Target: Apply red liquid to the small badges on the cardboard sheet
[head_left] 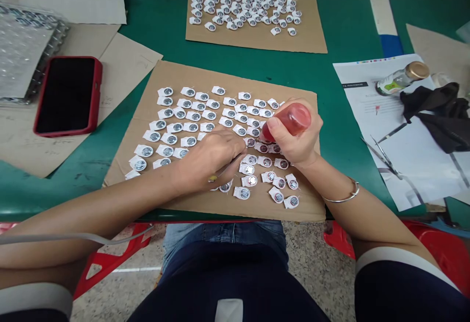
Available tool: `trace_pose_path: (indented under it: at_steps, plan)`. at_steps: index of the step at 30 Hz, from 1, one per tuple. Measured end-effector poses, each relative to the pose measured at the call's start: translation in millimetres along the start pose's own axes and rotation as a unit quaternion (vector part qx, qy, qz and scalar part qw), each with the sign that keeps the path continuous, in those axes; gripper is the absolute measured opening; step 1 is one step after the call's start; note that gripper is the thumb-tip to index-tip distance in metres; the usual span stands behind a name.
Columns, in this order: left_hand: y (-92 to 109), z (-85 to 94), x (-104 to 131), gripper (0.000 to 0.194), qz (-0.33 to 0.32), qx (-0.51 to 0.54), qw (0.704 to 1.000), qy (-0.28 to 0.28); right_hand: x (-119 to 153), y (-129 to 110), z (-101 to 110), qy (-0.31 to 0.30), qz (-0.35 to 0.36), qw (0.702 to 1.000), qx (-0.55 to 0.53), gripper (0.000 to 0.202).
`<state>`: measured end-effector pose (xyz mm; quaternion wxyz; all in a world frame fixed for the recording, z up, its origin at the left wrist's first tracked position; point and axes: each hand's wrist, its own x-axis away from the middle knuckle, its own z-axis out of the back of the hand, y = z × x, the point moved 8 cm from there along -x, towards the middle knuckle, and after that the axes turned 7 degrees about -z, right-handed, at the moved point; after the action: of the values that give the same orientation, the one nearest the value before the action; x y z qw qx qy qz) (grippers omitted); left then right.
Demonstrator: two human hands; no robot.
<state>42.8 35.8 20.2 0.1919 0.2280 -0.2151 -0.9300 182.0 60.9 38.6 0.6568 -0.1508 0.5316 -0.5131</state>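
Rows of small round silver pieces with white tabs [242, 193] lie on a brown cardboard sheet [205, 205]. Over the middle of the sheet, my left hand [215, 158] is closed on a thin tool [222, 169], whose yellowish end shows below the fingers. Its tip is near one of the pieces, though too small to make out clearly. My right hand [303, 138] grips a translucent red bottle [293, 118], tilted with its lower end toward the pieces just right of my left hand. The bottle's nozzle is mostly hidden.
A second cardboard sheet [257, 42] with similar pieces lies farther back. At left are a red-cased phone [66, 96] and a clear plastic tray [27, 53]. Printed paper [367, 92] at right bears a glass jar [398, 80], scissors [385, 158] and black cloth [436, 116].
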Motion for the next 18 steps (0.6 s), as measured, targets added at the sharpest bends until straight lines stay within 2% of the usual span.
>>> trace_pose_path:
  at_steps: [18]
  plan:
    - [-6.7,4.2,-2.7,0.014,0.026,0.02,0.999,0.012,3.9,-7.4,-3.7,-0.022,0.034,0.999,0.007,0.021]
